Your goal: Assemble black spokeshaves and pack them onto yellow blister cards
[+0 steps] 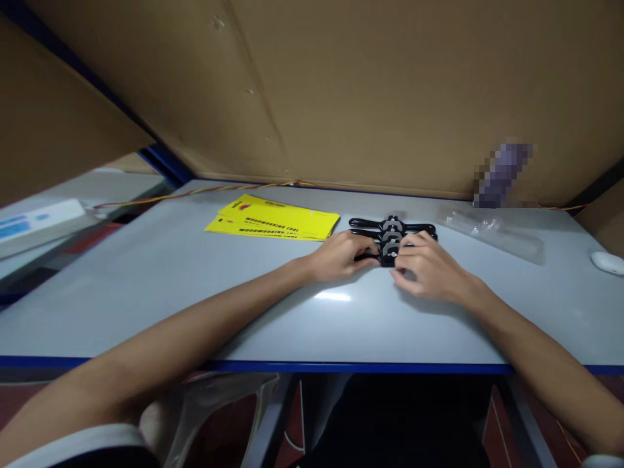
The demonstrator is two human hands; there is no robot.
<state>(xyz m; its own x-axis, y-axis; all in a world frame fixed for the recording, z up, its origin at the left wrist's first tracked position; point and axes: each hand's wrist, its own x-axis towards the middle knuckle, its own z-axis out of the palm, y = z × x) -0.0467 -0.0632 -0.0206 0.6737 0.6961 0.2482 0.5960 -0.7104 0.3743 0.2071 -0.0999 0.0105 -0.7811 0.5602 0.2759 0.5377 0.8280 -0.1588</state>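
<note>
A person's bare hands meet over a row of black tools [391,238] with silvery plates, lined up one behind another on a pale grey surface [146,279]. The left hand [344,255] grips the nearest tool's left handle between thumb and fingers; the right hand [426,266] bends its fingers at the same tool's right side, its hold too hidden to tell. Yellow cards [277,218] printed "WOODWORKING TOOL" lie overlapping to the tools' left. Clear plastic packaging [492,231] lies to the right, near a pixelated purple item [504,174] by the brown wall [341,97].
</note>
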